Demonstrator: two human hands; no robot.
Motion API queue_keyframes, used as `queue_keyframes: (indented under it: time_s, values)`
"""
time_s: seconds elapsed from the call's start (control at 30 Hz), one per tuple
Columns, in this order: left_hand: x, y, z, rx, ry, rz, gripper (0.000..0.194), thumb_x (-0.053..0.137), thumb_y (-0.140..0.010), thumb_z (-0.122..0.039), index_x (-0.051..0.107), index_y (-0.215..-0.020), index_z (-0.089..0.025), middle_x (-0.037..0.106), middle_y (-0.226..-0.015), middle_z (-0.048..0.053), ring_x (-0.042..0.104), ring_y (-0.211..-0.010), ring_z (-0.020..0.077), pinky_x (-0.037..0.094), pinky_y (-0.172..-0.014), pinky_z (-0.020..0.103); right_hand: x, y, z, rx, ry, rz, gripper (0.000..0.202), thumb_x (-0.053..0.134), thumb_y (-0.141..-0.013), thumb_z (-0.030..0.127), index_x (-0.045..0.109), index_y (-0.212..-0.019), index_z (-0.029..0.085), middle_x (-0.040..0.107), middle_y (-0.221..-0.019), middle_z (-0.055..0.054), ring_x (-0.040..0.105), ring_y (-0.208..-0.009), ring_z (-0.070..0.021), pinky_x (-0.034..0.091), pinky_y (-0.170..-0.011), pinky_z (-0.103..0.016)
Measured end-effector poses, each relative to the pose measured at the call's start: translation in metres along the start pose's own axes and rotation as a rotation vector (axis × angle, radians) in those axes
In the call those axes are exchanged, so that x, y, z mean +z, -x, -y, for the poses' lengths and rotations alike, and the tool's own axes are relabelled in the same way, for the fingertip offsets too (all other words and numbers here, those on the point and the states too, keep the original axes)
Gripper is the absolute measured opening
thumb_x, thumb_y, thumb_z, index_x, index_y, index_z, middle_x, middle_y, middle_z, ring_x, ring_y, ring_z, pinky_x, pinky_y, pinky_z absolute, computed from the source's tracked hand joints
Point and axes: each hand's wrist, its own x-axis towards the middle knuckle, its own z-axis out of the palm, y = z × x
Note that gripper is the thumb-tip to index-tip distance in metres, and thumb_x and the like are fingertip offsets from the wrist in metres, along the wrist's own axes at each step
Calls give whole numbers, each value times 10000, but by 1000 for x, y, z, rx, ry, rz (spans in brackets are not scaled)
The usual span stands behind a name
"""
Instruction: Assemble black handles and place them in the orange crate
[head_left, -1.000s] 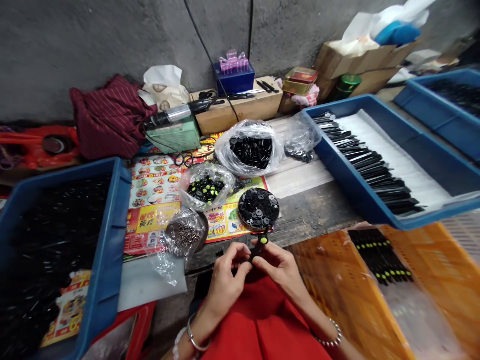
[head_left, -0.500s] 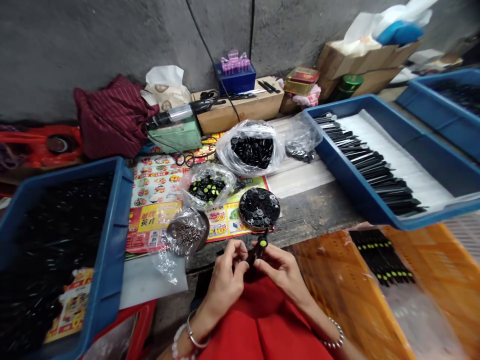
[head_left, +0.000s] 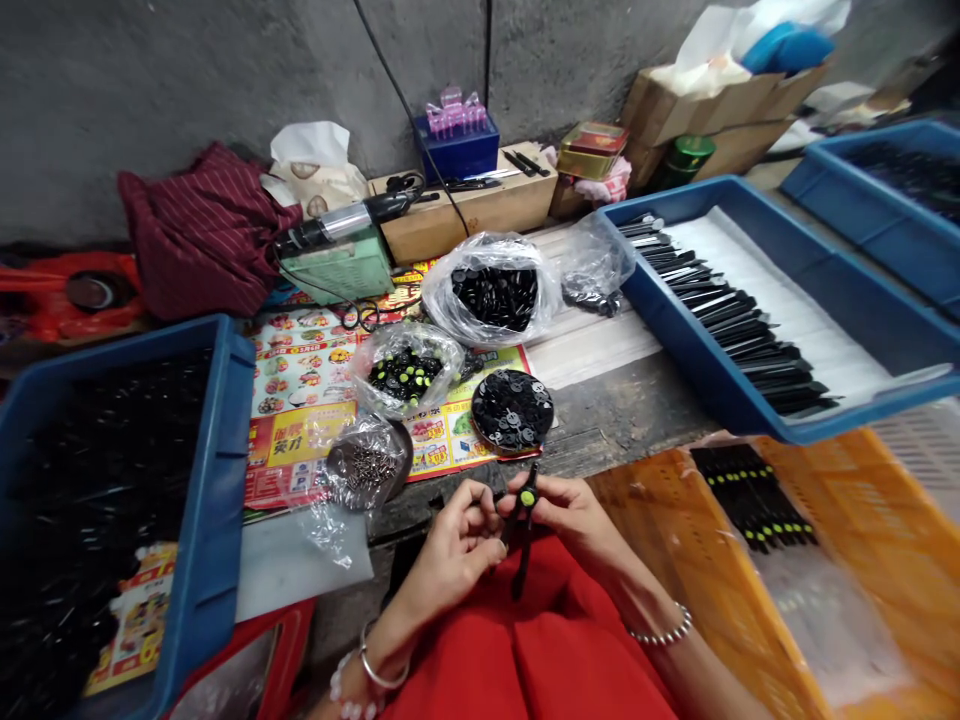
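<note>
Over my red-clad lap, both hands hold a slim black plastic piece with a round yellow-green button (head_left: 528, 498) and long narrow legs, one hanging downward. My right hand (head_left: 574, 515) pinches it beside the button. At its left, my left hand (head_left: 457, 545) has its fingers curled, with thumb and fingertips at one leg; part of that grip is hidden. Just beyond my fingers stands a round container (head_left: 513, 412) full of flat black parts. Nearby are a plastic bag of black and yellow-green buttons (head_left: 407, 377) and a dish of small metal screws or rivets (head_left: 373, 466).
A blue bin (head_left: 196, 560) of black parts stands left. At right, a blue tray (head_left: 840, 320) holds a row of black strips; below it, an orange crate (head_left: 645, 560) carries several finished-looking black pieces (head_left: 754, 498). A bag of black parts (head_left: 495, 298) and a power screwdriver (head_left: 337, 222) lie further back.
The black piece has turned so its button faces up and its legs show spread apart. My hands have shifted slightly; the camera view has moved a little.
</note>
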Motion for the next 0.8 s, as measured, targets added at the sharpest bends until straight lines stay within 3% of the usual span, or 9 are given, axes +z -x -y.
queue_keyframes:
  time_s: [0.17,0.33,0.8]
  values:
    - [4,0,4,-3,78,-11,344,693,-683,-183,398,-858,-206,547,-837,-19,503,-750,97,387,-644,173,2,-3,-4,-27,-40,-43,409,806,-668,462,738,-952,176,749,-777,-58,697,-689,-198,560,-654,-298]
    - [7,-2,7,-3,106,-42,364,721,-677,-218,398,-845,-203,525,-823,-29,478,-694,78,394,-624,170,5,-7,-10,-25,-65,-108,465,828,-596,510,731,-904,175,744,-746,-55,687,-640,-206,566,-626,-320]
    - [10,-6,12,-2,132,-57,372,737,-642,-191,411,-822,-193,534,-809,-28,423,-672,73,371,-611,164,4,-12,-24,-91,-150,-135,365,802,-668,439,727,-915,181,702,-689,-9,630,-610,-163,529,-602,-264]
